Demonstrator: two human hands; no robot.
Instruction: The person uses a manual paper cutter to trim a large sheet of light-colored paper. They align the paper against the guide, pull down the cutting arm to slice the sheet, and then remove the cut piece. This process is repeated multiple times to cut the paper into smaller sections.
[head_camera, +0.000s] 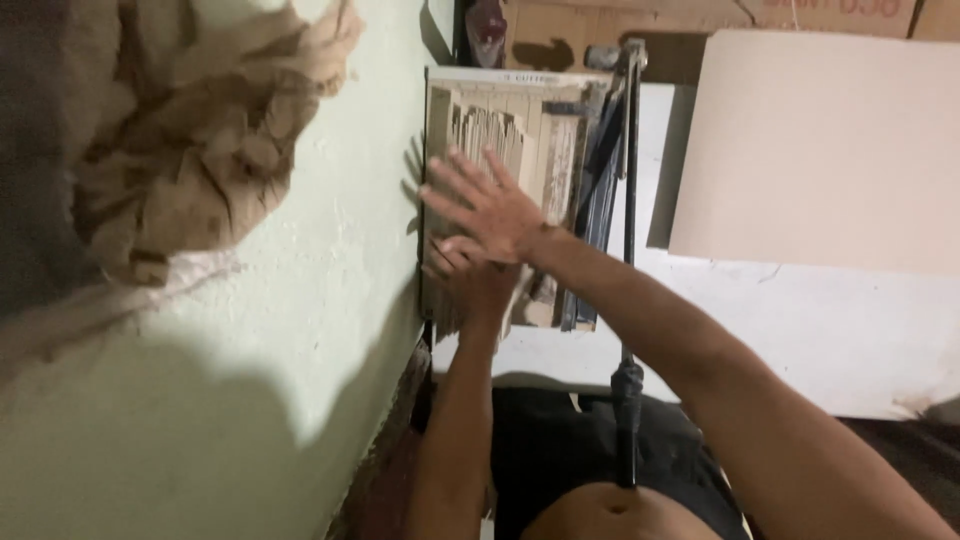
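right hand (490, 205): fingers spread flat over cardboard strips (490, 130)
left hand (470, 275): blurred, grip unclear
paper cutter (520, 110): rectangular, worn

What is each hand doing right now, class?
Left hand: partly hidden, grip cannot be told, on the paper cutter.
Right hand: open, fingers spread, holding nothing.

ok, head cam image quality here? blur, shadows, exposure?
Head view: right hand and left hand are motion-smeared over the paper cutter, fingers soft; the pale green wall carries finger shadows beside the cutter and a broad dark shadow low on the left; the cardboard sheet is bright and flat, nearly washed out; whole frame is soft and grainy, the cloth bundle has little detail.
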